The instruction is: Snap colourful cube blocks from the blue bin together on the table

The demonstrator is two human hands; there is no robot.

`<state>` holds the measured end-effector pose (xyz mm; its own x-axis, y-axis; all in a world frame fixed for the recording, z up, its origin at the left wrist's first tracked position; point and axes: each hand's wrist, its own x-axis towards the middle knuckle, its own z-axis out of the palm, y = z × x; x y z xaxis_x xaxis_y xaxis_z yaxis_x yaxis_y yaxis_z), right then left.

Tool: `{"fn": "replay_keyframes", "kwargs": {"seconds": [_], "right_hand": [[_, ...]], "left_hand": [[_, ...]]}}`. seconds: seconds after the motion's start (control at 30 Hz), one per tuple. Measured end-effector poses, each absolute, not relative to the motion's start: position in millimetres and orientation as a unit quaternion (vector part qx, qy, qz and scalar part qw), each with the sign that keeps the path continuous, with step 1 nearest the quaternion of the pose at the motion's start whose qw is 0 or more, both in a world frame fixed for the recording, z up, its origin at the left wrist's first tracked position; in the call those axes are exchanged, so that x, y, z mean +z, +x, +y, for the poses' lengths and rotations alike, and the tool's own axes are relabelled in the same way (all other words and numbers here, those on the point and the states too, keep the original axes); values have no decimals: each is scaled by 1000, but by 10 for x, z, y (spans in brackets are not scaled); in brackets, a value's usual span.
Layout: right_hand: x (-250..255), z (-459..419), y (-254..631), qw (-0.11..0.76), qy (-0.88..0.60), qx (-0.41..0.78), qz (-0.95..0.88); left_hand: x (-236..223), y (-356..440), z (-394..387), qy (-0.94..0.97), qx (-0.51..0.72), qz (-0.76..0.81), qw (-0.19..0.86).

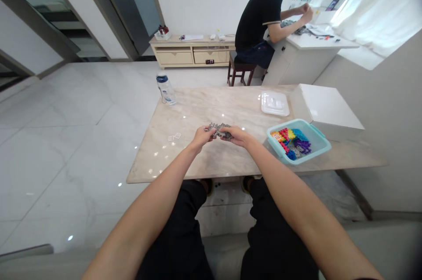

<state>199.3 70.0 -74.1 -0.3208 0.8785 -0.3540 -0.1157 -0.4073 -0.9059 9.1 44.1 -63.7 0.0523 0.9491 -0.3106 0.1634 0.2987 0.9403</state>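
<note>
Both my hands hold a small grey assembly of interlocking pieces [218, 129] just above the marble table [198, 157]. My left hand [202, 136] pinches its left end with curled fingers. My right hand [236, 135] grips its right end, fingers wrapped round it. To the right stands a teal tub [319, 144] with several bright plastic pieces [292, 141] in red, yellow, blue and purple. Two small loose grey pieces [174, 136] lie on the table left of my hands.
A clear tub lid [274, 103] and a white box [326, 110] sit at the table's far right. A water bottle [165, 89] stands at the far left corner. Beyond, another person in black sits at a white desk [313, 42]; a low cabinet [193, 51] lines the wall.
</note>
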Motion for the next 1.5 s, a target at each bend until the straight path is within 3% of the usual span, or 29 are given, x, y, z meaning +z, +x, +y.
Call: {"fn": "replay_keyframes", "kwargs": {"seconds": [0.17,0.33,0.6,0.87,1.5], "right_hand": [[-736,617,2017,356,-521,604,-487],[-798,493,2323,352,-611,413,-577],[-1035,427,2647,239,-635,243,-693],[-1294,433,2539,134,-644,181,-731],[-1243,426,2103,58,-601,158,-781]], "left_hand": [[-640,10,427,531,335,627,462],[-662,-34,384,624,251,672,310],[-737,142,340,738,31,648,186],[-801,408,253,787,-101,590,145],[-708,220,330,784,-186,568,169]]}}
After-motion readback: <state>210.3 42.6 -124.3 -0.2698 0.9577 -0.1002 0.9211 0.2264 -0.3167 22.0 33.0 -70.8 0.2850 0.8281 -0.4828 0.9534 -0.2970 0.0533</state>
